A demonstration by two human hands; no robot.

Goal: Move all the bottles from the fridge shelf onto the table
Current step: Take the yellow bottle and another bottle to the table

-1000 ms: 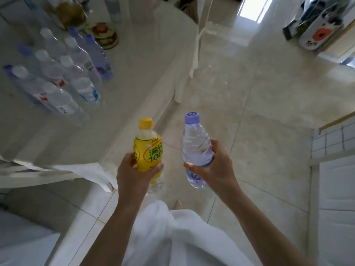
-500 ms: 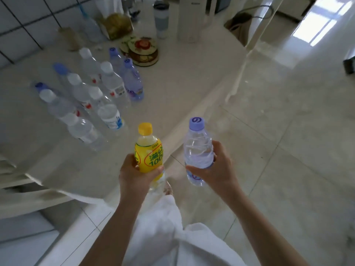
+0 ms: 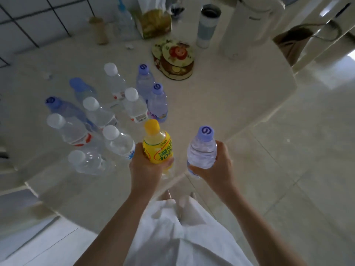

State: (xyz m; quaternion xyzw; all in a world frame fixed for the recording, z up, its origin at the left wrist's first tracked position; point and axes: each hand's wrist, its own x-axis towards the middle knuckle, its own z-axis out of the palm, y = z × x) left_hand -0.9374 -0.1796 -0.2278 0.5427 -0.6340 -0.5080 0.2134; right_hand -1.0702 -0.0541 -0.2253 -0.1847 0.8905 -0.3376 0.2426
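Note:
My left hand grips a yellow drink bottle with a yellow cap, held upright over the table's near edge. In my right hand is a clear water bottle with a purple cap, upright, just off the table's edge above the floor. Several clear water bottles with white, blue and purple caps stand grouped on the pale table, just left of and beyond the yellow bottle. The fridge is out of view.
At the table's far side stand a flowered round tin, a tumbler, a white kettle, a yellow bag and a brown cup. Tiled wall at the far left; a tiled floor spreads to the right.
The view has swung left and closer to the table. Both hands, still holding their bottles, now sit at the table's near edge beside the grouped bottles.

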